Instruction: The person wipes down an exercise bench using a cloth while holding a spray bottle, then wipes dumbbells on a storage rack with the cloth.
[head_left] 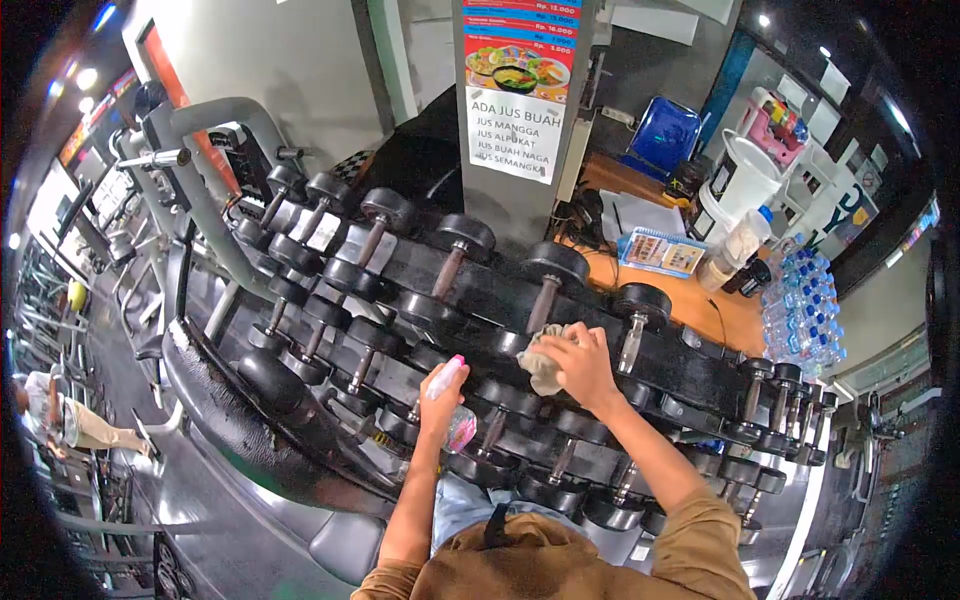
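My left hand is closed round the neck of a spray bottle with a pink and white head and a clear body. Bunched in my right hand is a pale greyish cloth. That cloth sits at the near end of a dumbbell on the upper tier of the rack, and my hand hides part of the weight. Right beside it lies another dumbbell with a shiny handle. Below my hands, a lower-tier dumbbell rests near the spray bottle.
A black padded bench stands at the left, close to the rack. Behind the rack rises a pillar with a printed menu. Wrapped water bottles stand by a wooden desk. Another person is at far left.
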